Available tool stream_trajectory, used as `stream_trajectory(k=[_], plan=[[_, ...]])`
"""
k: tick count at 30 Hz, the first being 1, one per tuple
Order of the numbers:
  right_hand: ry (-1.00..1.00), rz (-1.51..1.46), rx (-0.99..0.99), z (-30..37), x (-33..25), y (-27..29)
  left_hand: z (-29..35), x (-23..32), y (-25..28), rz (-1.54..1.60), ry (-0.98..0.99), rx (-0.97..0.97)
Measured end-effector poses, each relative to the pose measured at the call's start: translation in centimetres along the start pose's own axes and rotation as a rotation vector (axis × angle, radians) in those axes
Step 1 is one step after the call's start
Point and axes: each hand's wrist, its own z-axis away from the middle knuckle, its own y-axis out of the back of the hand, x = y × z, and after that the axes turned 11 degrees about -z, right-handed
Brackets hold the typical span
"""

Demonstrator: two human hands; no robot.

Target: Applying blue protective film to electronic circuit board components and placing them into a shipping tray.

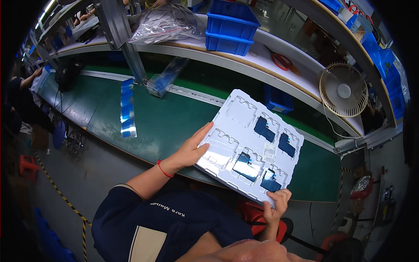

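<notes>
A white moulded plastic tray (231, 114) is held tilted over the front part of the green bench. Dark L-shaped flat parts lie in its pockets: one dark part (264, 129) at the far side, another dark part (286, 144) to its right, a glossy dark part (247, 167) nearer to me, and a dark part (271, 180) by the near right corner. The two left pockets show no dark part. My left hand (194, 146) grips the tray's left edge, fingers along its side. My right hand (277, 205) holds the near right corner with curled fingers.
On the green bench (98, 113) lie a strip of blue film (127, 109) and a clear plastic box (159, 83). The shelf above carries stacked blue bins (231, 28), a bag of pale pieces (168, 22), scissors (281, 60) and a fan (344, 90). A red stool (29, 167) stands left.
</notes>
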Motion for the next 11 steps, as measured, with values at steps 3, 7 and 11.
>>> stream_trajectory(k=[3, 7, 11], plan=[[0.087, -0.081, 0.266, 0.8, 1.6, -1.8, 0.1, 0.3, -0.3, 0.139, 0.037, -0.004], [0.134, -0.005, 0.495, 0.9, 1.7, -3.1, 0.3, 1.0, -0.5, 0.358, 0.102, 0.019], [0.139, -0.015, 0.536, 0.3, 2.8, -3.0, 0.5, -0.2, -1.0, 0.321, 0.065, 0.033]])
